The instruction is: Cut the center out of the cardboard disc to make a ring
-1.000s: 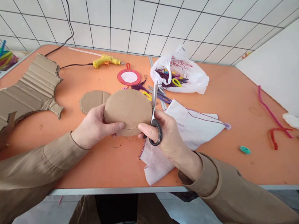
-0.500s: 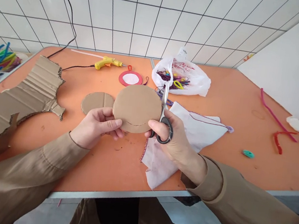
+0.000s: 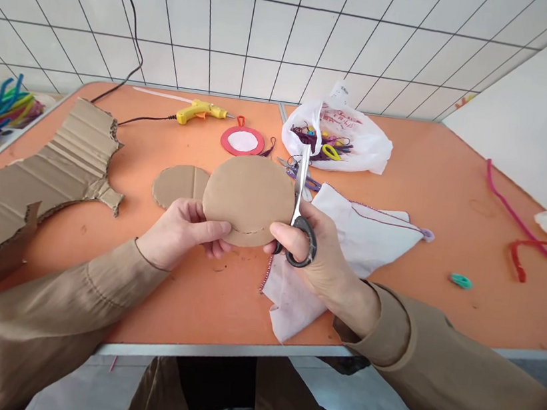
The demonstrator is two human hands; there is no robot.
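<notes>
Cardboard, cut into a round disc point(image 3: 249, 198), is held above the orange table point(image 3: 182, 287), pinched at its lower left edge by the left hand point(image 3: 184, 233). Scissors point(image 3: 299, 218) are gripped in the right hand point(image 3: 315, 251), fingers closed through the black handles, with the blades pointing up along the disc's right edge. A second cardboard circle point(image 3: 178, 184) lies flat just behind the left hand. A white cloth point(image 3: 349, 242) is spread beneath the right hand. Farther back, a yellow glue gun point(image 3: 200, 112), a red ring point(image 3: 242, 140) and a plastic bag point(image 3: 342, 140) are seen. A ragged cardboard sheet point(image 3: 29, 179) is laid at the left.
</notes>
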